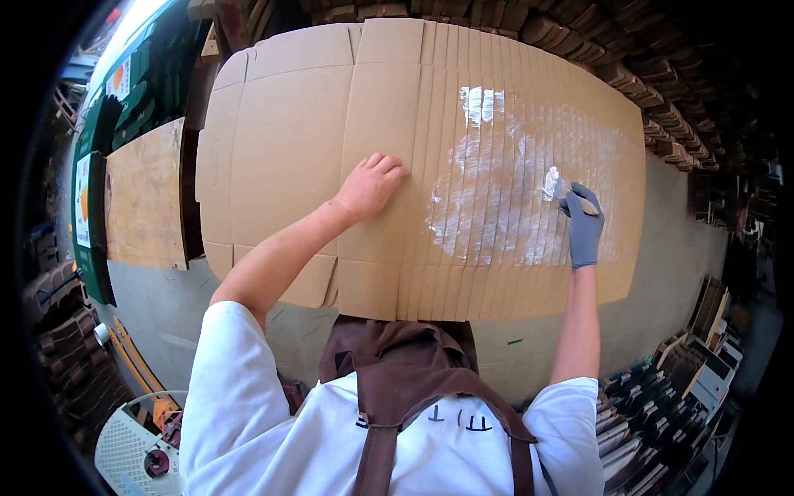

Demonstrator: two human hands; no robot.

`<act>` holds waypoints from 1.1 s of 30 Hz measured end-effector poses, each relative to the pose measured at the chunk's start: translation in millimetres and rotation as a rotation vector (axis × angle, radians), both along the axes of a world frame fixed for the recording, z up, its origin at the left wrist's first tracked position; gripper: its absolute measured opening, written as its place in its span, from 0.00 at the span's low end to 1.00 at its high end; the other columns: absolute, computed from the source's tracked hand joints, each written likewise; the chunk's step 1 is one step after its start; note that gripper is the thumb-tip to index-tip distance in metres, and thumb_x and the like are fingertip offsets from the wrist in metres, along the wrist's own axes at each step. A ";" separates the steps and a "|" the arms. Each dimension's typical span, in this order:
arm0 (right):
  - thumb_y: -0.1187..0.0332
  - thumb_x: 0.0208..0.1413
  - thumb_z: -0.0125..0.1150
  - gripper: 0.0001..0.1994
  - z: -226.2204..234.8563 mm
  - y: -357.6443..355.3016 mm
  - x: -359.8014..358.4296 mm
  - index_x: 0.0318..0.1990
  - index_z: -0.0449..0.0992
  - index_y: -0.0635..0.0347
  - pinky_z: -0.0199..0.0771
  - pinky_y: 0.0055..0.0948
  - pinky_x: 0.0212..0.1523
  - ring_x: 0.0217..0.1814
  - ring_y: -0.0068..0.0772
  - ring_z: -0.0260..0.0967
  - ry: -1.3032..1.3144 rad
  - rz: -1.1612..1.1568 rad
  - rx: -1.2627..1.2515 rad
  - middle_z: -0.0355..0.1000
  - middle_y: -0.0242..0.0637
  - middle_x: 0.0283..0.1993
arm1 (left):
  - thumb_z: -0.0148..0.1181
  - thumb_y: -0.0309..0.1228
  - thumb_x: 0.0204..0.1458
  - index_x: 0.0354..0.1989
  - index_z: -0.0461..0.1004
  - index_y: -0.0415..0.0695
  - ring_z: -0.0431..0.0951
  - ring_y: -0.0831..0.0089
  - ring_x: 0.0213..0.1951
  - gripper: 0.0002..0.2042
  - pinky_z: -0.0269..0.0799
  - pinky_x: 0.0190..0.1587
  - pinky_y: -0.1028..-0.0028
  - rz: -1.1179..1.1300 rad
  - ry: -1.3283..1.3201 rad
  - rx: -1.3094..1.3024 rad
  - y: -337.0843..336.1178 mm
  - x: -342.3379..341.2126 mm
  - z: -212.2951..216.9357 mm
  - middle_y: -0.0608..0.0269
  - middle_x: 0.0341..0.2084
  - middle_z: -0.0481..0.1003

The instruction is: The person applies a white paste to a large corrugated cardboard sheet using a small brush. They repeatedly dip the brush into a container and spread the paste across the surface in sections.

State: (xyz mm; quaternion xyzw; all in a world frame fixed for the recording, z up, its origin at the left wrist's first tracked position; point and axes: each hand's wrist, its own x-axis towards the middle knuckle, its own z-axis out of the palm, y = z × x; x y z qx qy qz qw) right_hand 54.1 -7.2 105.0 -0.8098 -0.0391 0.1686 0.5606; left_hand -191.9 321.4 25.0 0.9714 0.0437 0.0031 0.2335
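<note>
Two hands on fanned cardboard sheets (pixel 331 149), gloved right hand (pixel 584 225) grip grasping glue brush (pixel 556 185), left hand (pixel 370 185) released, pressing flat

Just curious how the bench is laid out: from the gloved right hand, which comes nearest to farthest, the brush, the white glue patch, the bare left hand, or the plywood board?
1. Brush, held in the right hand.
2. White glue patch, just left of it.
3. Left hand, mid-cardboard.
4. Plywood board, far left.
</note>
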 end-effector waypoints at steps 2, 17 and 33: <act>0.72 0.56 0.61 0.14 -0.5 -1.2 1.8 0.49 0.76 0.66 0.76 0.24 0.42 0.37 0.23 0.73 -0.013 -0.002 -0.003 0.75 0.35 0.40 | 0.52 0.26 0.52 0.50 0.70 0.47 0.68 0.65 0.53 0.15 0.61 0.58 0.64 0.013 -0.025 -0.003 8.4 7.6 1.5 0.63 0.48 0.70; 0.69 0.57 0.60 0.10 -13.2 141.7 29.0 0.44 0.76 0.65 0.80 0.24 0.36 0.33 0.25 0.76 0.108 0.124 0.259 0.76 0.38 0.37 | 0.48 0.39 0.61 0.61 0.64 0.52 0.53 0.69 0.69 0.20 0.46 0.69 0.57 0.341 -0.062 0.141 60.2 48.9 -32.0 0.70 0.65 0.59; 0.63 0.52 0.58 0.08 -41.4 221.3 42.3 0.31 0.76 0.57 0.72 0.39 0.37 0.34 0.48 0.72 -0.386 0.364 -0.226 0.74 0.45 0.32 | 0.49 0.39 0.60 0.61 0.64 0.51 0.53 0.68 0.69 0.20 0.46 0.69 0.57 0.330 -0.060 0.144 60.0 49.4 -30.8 0.68 0.66 0.59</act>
